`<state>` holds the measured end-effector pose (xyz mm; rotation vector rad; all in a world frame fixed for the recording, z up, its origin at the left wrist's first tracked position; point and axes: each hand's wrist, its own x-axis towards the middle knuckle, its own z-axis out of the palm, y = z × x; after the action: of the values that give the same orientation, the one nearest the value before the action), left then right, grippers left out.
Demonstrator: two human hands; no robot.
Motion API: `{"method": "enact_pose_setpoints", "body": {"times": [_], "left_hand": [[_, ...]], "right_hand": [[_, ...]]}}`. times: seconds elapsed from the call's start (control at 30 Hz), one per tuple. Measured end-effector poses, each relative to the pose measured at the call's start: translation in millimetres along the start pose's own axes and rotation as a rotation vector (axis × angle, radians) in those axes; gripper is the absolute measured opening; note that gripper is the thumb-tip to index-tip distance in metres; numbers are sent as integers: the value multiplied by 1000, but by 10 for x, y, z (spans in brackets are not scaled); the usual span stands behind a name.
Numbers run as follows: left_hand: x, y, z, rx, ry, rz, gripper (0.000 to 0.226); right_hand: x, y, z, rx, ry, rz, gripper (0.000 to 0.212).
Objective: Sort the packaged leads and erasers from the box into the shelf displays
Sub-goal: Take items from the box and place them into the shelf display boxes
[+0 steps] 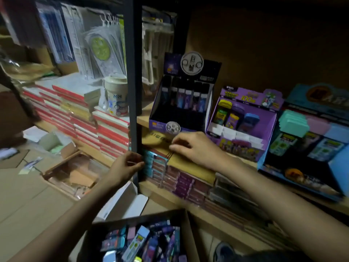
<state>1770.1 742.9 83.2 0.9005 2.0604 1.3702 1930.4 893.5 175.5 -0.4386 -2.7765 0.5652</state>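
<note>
Nearest us, below and between both forearms, sits the box [190,235] of packaged leads and erasers [136,241]. They lie jumbled, most of them lengthwise away from us, and the left hand [126,167] is the closer one. That hand curls at the teal packets [151,163] beside the shelf post [135,72]. The right hand [192,146] curls onto brown cardboard [188,167]. We cannot tell whether either hand grips anything. The shelf displays [251,98] stand beyond the right hand.
</note>
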Motion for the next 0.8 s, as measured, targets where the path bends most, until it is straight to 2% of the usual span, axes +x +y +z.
{"method": "enact_pose_setpoints", "body": {"times": [0.1,0.23,0.3,0.4,0.5,0.57,0.7,0.8], "left_hand": [[-306,-561,213,147,-97,-95,24],[-714,-1304,451,297,-281,-250,19],[-941,-1681,553,294,-266,-335,25],[-1316,-2187,687,258,-153,-486,37],[-1593,-2526,822,159,-47,-617,40],[-1661,-2656,908,145,-22,-624,39],[-1585,-2812,999,241,-22,-514,41],[-1452,-2904,1032,329,-52,-409,50]], "right_hand": [[-443,126,446,13,-245,63,23],[-1012,399,1181,120,-410,243,21],[-1311,537,1639,143,-499,338,24],[-1726,680,2269,269,-611,529,28],[-1986,744,2735,409,-609,692,21],[-2070,765,2986,417,-566,768,16],[-2070,817,3307,303,-443,906,54],[-1990,872,3443,302,-423,912,69]]}}
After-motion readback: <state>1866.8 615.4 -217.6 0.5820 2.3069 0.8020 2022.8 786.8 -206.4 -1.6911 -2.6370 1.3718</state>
